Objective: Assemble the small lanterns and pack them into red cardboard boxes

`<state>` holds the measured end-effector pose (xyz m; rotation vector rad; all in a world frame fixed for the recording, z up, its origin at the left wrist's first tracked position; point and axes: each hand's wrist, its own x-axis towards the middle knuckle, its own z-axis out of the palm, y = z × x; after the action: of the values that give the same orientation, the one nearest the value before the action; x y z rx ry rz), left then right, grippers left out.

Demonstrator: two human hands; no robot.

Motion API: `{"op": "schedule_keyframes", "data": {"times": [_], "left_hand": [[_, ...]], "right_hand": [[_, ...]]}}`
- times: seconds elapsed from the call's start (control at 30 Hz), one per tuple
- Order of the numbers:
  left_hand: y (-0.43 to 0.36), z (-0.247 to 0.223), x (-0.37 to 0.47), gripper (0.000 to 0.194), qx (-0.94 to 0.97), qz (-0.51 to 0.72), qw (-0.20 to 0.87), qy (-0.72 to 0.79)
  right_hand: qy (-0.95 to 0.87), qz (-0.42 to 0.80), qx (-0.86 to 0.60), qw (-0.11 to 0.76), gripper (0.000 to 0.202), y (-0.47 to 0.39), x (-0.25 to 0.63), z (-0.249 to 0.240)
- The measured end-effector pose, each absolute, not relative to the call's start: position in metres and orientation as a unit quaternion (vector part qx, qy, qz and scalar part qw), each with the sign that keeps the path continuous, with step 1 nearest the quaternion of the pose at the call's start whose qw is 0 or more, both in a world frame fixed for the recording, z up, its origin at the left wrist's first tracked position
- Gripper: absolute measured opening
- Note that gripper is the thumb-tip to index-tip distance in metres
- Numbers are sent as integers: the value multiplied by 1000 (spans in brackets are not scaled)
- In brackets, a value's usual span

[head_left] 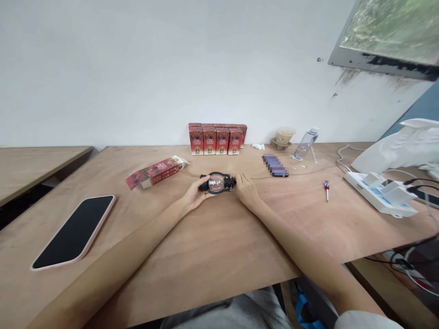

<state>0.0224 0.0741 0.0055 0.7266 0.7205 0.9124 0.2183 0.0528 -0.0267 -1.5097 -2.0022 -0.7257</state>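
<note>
A small black lantern [216, 183] with a clear glass globe lies on its side above the middle of the wooden table. My left hand [195, 194] is closed round its left black end, the thumb along the top. At the lantern's other black end, my right hand [246, 189] has its fingers bent in and pressed to it; the fingertips are partly hidden. To the left of my hands lies a red printed box [157, 172] on its side, its end flap open.
Several upright red boxes [215, 140] stand by the wall. A pink-cased phone [73, 232] lies at left. On the right are a blurred purple item [275, 166], a cup [284, 135], a water bottle [305, 144], a screwdriver [327, 189] and a power strip [379, 194] with cables.
</note>
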Motion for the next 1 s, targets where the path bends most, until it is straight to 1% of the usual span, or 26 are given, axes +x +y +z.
{"op": "schedule_keyframes", "data": {"times": [0.17,0.57,1.0], "left_hand": [[72,7,24,19,333,430,770,335],[74,3,24,20,332,432,771,330],[73,-1,20,30,356,448,766,292]], "right_hand": [[-742,-264,-551,276,21,52,219,-26],[-743,-247,-551,290,23,51,219,-25],[-743,-241,-550,294,21,51,221,-22]]}}
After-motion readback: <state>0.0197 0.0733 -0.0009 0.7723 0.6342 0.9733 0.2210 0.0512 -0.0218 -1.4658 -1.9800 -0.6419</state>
